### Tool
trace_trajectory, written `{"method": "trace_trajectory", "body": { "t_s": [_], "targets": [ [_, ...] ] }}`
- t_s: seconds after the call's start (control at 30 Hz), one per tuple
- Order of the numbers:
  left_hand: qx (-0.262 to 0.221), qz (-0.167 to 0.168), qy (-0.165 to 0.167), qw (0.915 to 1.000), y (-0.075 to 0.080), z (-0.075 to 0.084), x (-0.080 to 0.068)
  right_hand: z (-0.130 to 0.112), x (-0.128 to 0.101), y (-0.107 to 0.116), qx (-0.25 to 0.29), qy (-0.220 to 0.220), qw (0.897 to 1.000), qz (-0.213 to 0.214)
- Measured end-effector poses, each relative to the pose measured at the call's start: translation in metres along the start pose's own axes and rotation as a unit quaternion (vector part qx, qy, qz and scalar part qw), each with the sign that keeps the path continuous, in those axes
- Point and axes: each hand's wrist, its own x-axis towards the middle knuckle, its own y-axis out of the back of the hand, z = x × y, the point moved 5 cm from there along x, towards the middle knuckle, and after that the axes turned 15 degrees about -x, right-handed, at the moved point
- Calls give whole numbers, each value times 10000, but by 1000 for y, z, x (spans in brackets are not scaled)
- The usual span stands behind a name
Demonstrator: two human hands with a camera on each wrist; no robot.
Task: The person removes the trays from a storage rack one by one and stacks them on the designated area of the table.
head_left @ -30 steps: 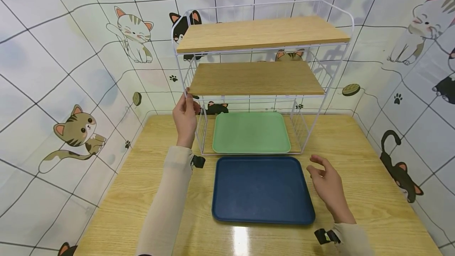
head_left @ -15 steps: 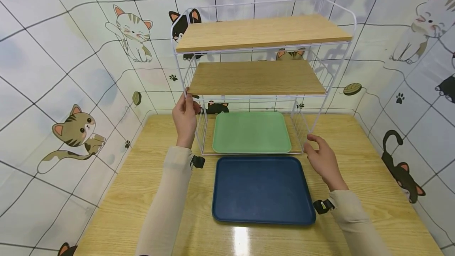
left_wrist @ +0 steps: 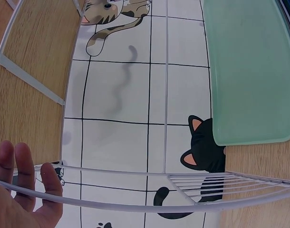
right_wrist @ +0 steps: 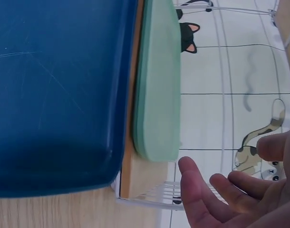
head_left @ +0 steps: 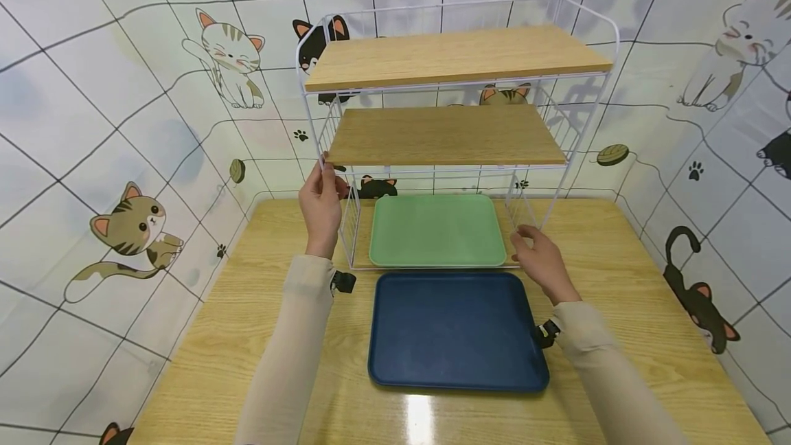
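A three-level white wire rack (head_left: 457,57) with wooden boards stands against the wall. My left hand (head_left: 321,208) grips its left front post just under the middle board; in the left wrist view the fingers (left_wrist: 25,166) curl behind the white wire. A light green tray (head_left: 437,231) lies flat on the bottom board. Beside that tray's right front corner is my right hand (head_left: 542,263), at the rack's right front post. Its fingers look spread and relaxed in the right wrist view, apart from the green tray, with nothing held. A dark blue tray (head_left: 457,332) lies on the table before the rack.
The wood-grain table (head_left: 624,321) runs up to walls on three sides. These walls (head_left: 711,156) carry printed cats and grid lines. The rack's wire side panel (right_wrist: 159,194) stands close to my right hand. Nothing stands on the upper two boards.
My right hand has moved forward and left, from beside the blue tray to the rack's right front corner by the green tray. My left hand keeps its grip on the post.
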Motion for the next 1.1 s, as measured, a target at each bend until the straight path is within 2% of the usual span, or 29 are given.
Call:
{"method": "trace_trajectory", "body": {
  "t_s": [0.2,0.43,0.6,0.8,1.1],
  "targets": [
    [-18,-15,135,9999,-1,1,0,4,8,-13,-119,-79,9994,-310],
    [-30,-52,166,9998,-11,27,-12,11,13,-25,-73,-166,9980,-612],
    [-68,-77,195,9998,-11,27,-12,13,16,-31,4,-212,9974,-686],
    [-22,-81,154,9998,-10,27,-12,16,22,-38,-30,-161,9983,-565],
    [-10,-84,103,9999,-10,27,-13,25,31,-58,545,-235,9968,-536]
  ]
}}
